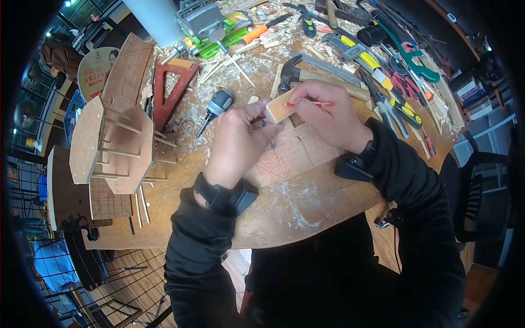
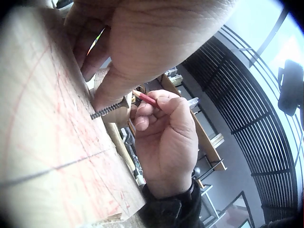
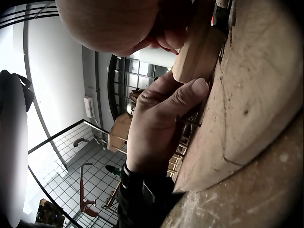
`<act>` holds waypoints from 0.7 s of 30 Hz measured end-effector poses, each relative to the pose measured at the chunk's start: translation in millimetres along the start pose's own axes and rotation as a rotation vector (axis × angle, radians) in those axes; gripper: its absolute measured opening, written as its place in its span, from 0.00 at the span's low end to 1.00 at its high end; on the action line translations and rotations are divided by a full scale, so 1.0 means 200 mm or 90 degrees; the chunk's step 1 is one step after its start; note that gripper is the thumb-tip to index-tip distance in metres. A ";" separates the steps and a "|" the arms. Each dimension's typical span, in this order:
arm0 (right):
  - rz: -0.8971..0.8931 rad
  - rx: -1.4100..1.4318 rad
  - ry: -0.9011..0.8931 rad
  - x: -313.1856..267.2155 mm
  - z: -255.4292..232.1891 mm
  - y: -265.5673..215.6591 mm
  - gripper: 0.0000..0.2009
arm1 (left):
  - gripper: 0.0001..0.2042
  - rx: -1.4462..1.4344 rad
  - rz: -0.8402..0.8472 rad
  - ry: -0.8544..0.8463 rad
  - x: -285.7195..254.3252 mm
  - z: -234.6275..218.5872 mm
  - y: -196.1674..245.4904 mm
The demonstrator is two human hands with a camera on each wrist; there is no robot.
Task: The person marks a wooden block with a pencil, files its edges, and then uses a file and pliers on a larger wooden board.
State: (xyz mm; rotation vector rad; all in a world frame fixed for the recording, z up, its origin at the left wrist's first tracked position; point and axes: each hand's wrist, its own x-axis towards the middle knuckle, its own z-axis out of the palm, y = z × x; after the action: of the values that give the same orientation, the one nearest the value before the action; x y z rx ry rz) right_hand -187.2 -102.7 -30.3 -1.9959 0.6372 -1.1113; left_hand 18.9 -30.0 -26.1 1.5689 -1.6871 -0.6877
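Centrally, the left hand (image 1: pixel 239 134) pinches a small wooden block (image 1: pixel 281 107) between thumb and fingers, and the right hand (image 1: pixel 328 116) grasps a red pencil (image 1: pixel 319 104) in a closed pinch; neither grip is released. The block is between the hands, above a line-marked board (image 1: pixel 280 167). Its tilt probably presents the broad face to the pencil, while the low hold at one end likely leaves that face unobstructed and the block steady. The pencil is gripped near its point, presumably for fine control; whether the point touches the wood cannot be told. A screw (image 2: pixel 108 110) stands aslant at the board, just beside the left thumb. The hammer (image 1: pixel 288 75) and the screwdriver (image 1: pixel 219 103) lie beyond and to the left of the board respectively, seemingly within easy reach.

Counted, the working area comprises two hands, one block, one pencil and one marked board, with one screw distinct in the left wrist view. Around them are one claw hammer, one screwdriver and one red triangular frame (image 1: pixel 160 104). At left, two octagonal panels (image 1: pixel 85 145) are joined by several thin dowels (image 1: pixel 121 152), whose exact number is obscured by overlap. Wood shavings (image 1: pixel 273 47) are too numerous to count.
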 end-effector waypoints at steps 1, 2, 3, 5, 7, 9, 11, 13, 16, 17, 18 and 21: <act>0.006 -0.004 -0.003 0.00 0.00 0.00 0.05 | 0.23 -0.001 0.000 -0.001 0.00 0.00 0.00; 0.006 -0.004 -0.004 0.00 -0.01 0.00 0.05 | 0.23 -0.013 -0.006 -0.004 0.00 0.00 -0.01; 0.000 -0.013 -0.009 0.00 -0.01 0.00 0.05 | 0.23 -0.026 -0.011 -0.007 0.00 0.01 -0.01; -0.006 -0.022 -0.014 0.00 -0.01 0.00 0.05 | 0.22 -0.023 -0.012 -0.005 0.00 0.01 -0.02; 0.064 0.049 -0.007 0.00 -0.01 -0.02 0.05 | 0.22 -0.022 -0.013 -0.005 0.00 0.01 -0.02; 0.057 0.044 -0.001 0.00 0.00 -0.01 0.05 | 0.22 -0.035 -0.024 -0.002 0.00 0.01 -0.02; 0.049 0.041 0.005 0.00 0.00 -0.01 0.05 | 0.22 -0.037 -0.023 -0.004 0.00 0.01 -0.02; -0.012 0.004 0.005 0.00 0.00 0.00 0.05 | 0.22 -0.038 -0.020 -0.006 0.01 0.01 -0.01; -0.002 0.004 0.005 0.00 0.00 0.00 0.05 | 0.22 0.001 -0.030 -0.016 0.00 0.00 0.00; -0.001 0.004 0.005 0.00 0.00 0.00 0.05 | 0.22 -0.010 -0.016 -0.009 0.00 0.01 -0.01; 0.011 0.006 0.008 0.00 0.00 -0.01 0.05 | 0.22 -0.022 -0.002 -0.002 0.00 0.01 -0.02; 0.023 0.015 0.007 0.00 0.00 -0.01 0.05 | 0.22 -0.028 -0.025 -0.005 0.00 0.01 -0.01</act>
State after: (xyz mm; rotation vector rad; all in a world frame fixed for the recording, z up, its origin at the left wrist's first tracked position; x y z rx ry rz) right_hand -186.5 -101.7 -28.2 -1.9514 0.6608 -1.1047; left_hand 18.7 -30.6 -28.6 1.5740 -1.6401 -0.7454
